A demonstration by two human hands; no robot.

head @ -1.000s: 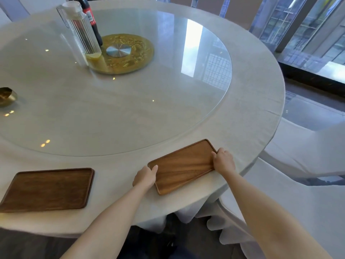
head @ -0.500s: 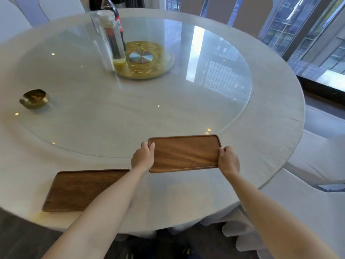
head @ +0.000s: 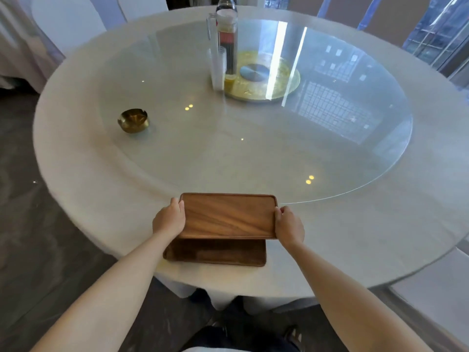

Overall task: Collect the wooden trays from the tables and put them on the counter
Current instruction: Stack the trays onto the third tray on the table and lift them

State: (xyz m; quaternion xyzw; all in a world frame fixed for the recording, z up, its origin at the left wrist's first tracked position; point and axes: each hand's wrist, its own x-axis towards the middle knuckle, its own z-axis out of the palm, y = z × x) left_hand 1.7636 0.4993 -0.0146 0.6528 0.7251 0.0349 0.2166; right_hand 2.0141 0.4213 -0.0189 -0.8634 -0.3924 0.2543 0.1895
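I hold a brown wooden tray [head: 229,215] level by its two short ends, above the near edge of the round table [head: 101,199]. My left hand [head: 168,219] grips its left end and my right hand [head: 289,224] grips its right end. A second wooden tray [head: 215,252] lies flat on the white tablecloth directly below the held one, which covers its far half. I cannot tell whether the two trays touch.
A large glass turntable [head: 330,161] covers the table's middle, with a gold disc [head: 264,80], a clear pitcher [head: 223,47] and a dark bottle at its centre. A small brass bowl [head: 133,120] sits at the left. White-covered chairs ring the table; dark floor at left.
Both hands lifted the tray off the table at the right and carried it left, over the second tray. My view has shifted left along the table.
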